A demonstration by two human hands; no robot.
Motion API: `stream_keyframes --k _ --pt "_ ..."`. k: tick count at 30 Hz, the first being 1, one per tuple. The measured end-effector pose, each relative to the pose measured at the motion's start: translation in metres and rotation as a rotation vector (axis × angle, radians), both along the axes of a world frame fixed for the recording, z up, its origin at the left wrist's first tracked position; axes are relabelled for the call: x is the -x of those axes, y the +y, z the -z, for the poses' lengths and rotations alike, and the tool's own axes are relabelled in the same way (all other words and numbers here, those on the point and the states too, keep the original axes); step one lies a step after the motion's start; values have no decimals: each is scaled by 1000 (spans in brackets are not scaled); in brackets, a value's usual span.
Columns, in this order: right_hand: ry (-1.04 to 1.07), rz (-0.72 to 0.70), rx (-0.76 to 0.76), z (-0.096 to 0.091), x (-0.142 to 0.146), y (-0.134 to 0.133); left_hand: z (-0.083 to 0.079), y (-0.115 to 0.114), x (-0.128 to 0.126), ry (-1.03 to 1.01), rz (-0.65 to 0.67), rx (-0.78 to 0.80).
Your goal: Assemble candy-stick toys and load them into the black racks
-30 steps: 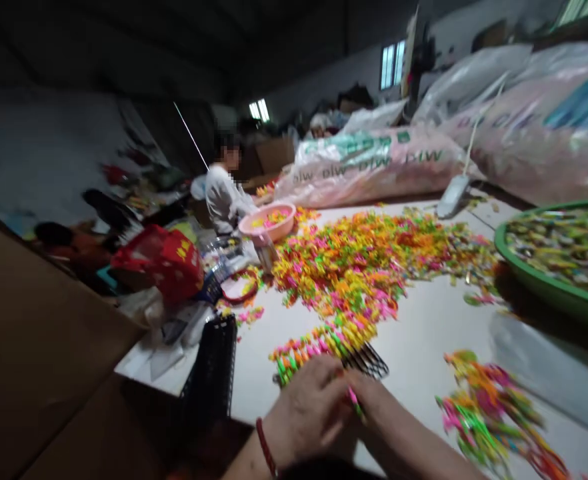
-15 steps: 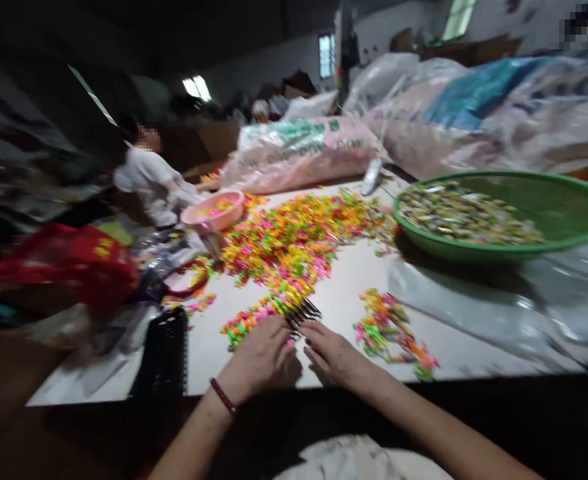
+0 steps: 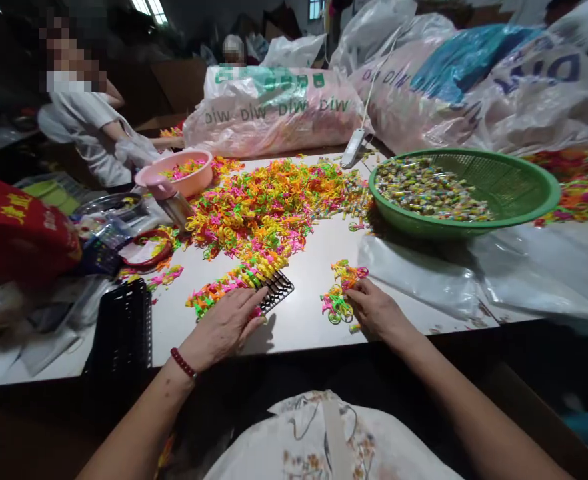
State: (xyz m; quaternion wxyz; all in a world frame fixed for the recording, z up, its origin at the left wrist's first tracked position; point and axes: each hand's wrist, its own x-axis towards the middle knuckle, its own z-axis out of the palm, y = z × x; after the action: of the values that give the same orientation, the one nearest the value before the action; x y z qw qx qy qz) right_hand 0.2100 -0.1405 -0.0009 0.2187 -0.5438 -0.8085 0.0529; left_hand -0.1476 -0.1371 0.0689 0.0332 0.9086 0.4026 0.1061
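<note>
A black plastic grid rack point(image 3: 279, 291) lies at an angle on the white table, its left part filled with rows of bright plastic pieces point(image 3: 234, 279). My left hand point(image 3: 227, 323) is closed over the near edge of the rack, thumb and forefinger around it. To the right, my right hand point(image 3: 374, 307) has its fingers pressed together at a small pile of colourful plastic pieces point(image 3: 338, 303), some with wheel-like rings. Its fingertips touch the pile and partly hide what they pinch. Beyond the rack spreads a large heap of similar pieces point(image 3: 269, 200).
A green basket point(image 3: 519, 220) of small wrapped pieces stands at right, above clear plastic bags point(image 3: 419, 273). A pink basin point(image 3: 201, 179), a pink-lidded cup point(image 3: 174, 207) and stacked black racks point(image 3: 124, 327) are at left. Large sacks point(image 3: 274, 120) lie behind; a person point(image 3: 84, 120) sits far left.
My right hand has moved right, from the rack to the small pile. My left hand stays at the rack. The camera view has shifted, and more of the rack's bare grid shows.
</note>
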Motion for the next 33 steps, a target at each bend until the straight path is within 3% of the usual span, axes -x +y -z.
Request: stream_keyframes --k 4,8,11,16,20,25,33 --pt "-8 -34 -74 -2 11 4 4 -1 4 -48 -27 -6" --pt "152 -56 -59 -10 32 7 8 -2 5 -83 -28 -33" --pt "346 -106 55 -16 65 10 6 -2 3 -86 -42 -37" --pt "632 -176 369 -13 124 18 -5 -3 -1 -110 -51 55" --pt "787 -236 387 0 158 30 -7 -2 -1 -136 -37 90" --pt "732 -255 389 11 177 38 -5 -1 0 -174 -48 80" --pt "523 -415 298 13 171 36 -1 -3 0 -152 -115 63"
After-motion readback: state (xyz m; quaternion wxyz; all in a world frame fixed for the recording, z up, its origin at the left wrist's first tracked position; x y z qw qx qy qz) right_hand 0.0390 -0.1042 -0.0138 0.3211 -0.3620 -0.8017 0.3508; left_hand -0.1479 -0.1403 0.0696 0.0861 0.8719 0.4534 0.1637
